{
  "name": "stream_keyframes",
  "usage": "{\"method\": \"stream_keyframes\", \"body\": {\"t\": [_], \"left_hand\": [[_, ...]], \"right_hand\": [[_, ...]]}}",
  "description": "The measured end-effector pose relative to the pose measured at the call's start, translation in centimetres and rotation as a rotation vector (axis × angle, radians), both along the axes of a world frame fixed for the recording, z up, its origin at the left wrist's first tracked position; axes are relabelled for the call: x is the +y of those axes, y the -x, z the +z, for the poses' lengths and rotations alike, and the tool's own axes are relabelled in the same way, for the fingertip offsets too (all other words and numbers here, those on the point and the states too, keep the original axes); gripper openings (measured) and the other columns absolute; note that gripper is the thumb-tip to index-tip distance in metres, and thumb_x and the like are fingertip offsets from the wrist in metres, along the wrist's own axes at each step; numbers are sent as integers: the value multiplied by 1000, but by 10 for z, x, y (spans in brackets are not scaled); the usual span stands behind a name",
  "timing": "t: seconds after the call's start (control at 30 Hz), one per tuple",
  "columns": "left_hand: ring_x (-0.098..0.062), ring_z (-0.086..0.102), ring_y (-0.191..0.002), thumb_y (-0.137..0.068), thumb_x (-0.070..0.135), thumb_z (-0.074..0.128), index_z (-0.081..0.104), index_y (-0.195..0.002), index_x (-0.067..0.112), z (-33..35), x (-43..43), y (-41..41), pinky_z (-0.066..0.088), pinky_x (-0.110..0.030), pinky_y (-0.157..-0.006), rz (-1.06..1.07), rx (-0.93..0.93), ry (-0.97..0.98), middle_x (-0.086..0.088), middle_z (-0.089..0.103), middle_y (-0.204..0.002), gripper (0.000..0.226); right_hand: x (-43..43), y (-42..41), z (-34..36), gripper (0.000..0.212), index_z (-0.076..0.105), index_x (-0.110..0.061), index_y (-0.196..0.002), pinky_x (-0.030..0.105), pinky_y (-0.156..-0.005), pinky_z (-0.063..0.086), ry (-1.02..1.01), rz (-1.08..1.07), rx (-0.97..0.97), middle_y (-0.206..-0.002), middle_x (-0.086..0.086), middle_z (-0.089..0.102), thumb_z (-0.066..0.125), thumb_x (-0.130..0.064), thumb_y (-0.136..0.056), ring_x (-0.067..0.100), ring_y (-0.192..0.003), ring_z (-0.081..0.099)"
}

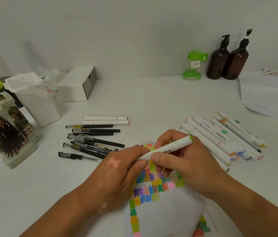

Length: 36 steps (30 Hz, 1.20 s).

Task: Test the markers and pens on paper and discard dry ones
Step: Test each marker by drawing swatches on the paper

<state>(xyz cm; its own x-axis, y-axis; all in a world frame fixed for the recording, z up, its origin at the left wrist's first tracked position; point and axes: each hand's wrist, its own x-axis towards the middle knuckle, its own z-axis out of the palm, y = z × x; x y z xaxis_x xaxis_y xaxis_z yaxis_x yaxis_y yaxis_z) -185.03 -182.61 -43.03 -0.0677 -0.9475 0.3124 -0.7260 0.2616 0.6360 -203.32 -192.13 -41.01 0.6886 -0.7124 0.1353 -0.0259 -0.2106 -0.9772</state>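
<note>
Both hands meet at frame centre above the swatch-covered paper (165, 214). The right hand (186, 161) wraps the white marker (172, 146) by its barrel, and the left hand (117, 170) pinches its lower end, probably working the cap. Black pens (90, 141) lie left and a row of markers (220, 137) right, likely sorted piles.

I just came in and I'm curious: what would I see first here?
Probably the paper in the middle, covered in bright colour patches. Over it, the left hand and right hand both hold a white marker with a green end. Black pens lie to its left, white markers to its right.
</note>
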Motion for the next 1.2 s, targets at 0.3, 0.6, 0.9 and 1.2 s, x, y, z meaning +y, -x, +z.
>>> {"method": "stream_keyframes", "body": {"t": [0.3, 0.6, 0.9, 1.2], "left_hand": [[-10, 58, -72, -92, 66, 45, 52, -124, 44, -4, 0, -2, 44, -14, -57, -18, -78, -50, 14, 60, -80, 39], [4, 54, -86, -90, 57, 60, 69, -113, 39, -7, -1, -5, 46, -12, -75, -30, -312, -128, 22, 58, -94, 30], [6, 52, -87, -89, 54, 63, 70, -112, 40, -8, -1, -5, 37, -4, -69, -29, -304, -133, 22, 57, -94, 28], [5, 54, -84, -89, 53, 64, 70, -112, 39, -9, -1, -6, 37, -4, -67, -30, -312, -134, 21, 56, -94, 27]], "right_hand": [[5, 9, -3, 20, 62, -20, -72, 30, -45, 43, 5, -84, -80, -52, 5, 57, 75, -35, -71, 19, -47, 53], [37, 44, -6, 20, 77, -17, -84, 29, -49, 52, -163, -21, 99, -61, 14, 67, 76, -32, -71, 23, -54, 65], [43, 40, -11, 18, 73, -29, -76, 17, -44, 45, 118, -175, 350, -63, -3, 68, 77, -13, -82, 5, -51, 59], [43, 42, -14, 9, 75, -27, -80, 31, -39, 54, 22, -180, 387, -68, -3, 67, 76, -18, -81, 15, -59, 65]]}}
